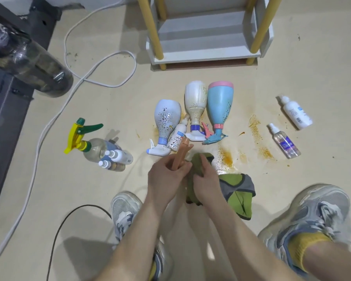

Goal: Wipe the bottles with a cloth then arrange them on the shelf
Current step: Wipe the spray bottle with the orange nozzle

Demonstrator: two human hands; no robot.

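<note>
My left hand [165, 175] grips the orange spray head [182, 154] of a bottle whose body is hidden under the green cloth [237, 191]. My right hand [204, 182] holds the cloth wrapped round that bottle. Just beyond lie stained spray bottles on the floor: a pale blue one [166, 118], a small white one [177, 136], a cream one [196, 102] and a light blue one with pink bands [220, 104]. The white shelf [207, 43] with yellow posts stands at the top.
A green-and-yellow trigger bottle [89, 142] and two small white bottles [118, 157] sit at the left. A white lotion bottle [295, 113] and a clear spray bottle [284, 141] lie at the right. Orange stains [225, 157] mark the floor. White cable [55, 118] loops left; my shoes flank below.
</note>
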